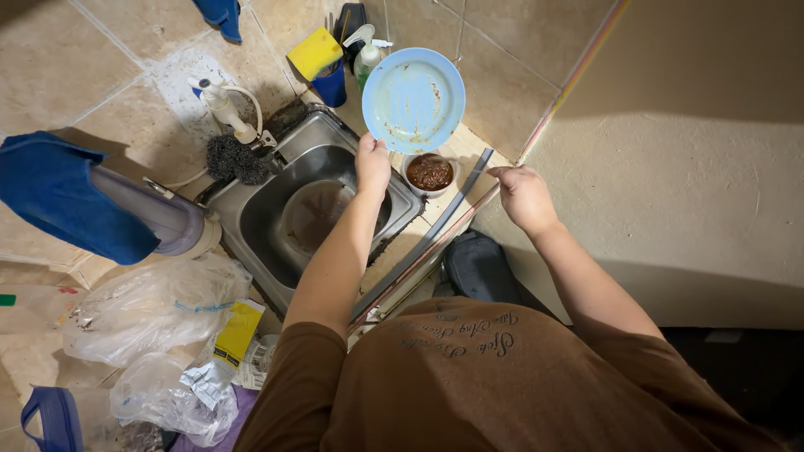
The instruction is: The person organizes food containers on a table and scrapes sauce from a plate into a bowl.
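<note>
Two hands in shot, both belonging to the person in the brown shirt looking down at a small steel sink point(251, 219). Closest to the camera on the left side of the bench are some crumpled clear plastic bags point(151, 311) and a yellow packet point(238, 331). The right hand point(524, 197) rests on the bench edge point(469, 209) with fingers loosely spread, so that grip has hold of nothing. The left hand point(373, 164) reaches out over the sink and its grip is pinched shut on the bottom rim of a light blue plate point(414, 100), held up tilted, with brownish smears on its face. Just beside that hand, on the bench right of the sink, sits a small white bowl point(430, 173) of brown food. A dark scouring pad point(236, 159) lies by the white tap point(222, 105). Further back there's a yellow sponge point(314, 53) in a blue cup point(332, 85) and a spray bottle point(365, 59) by the tiled wall.
</note>
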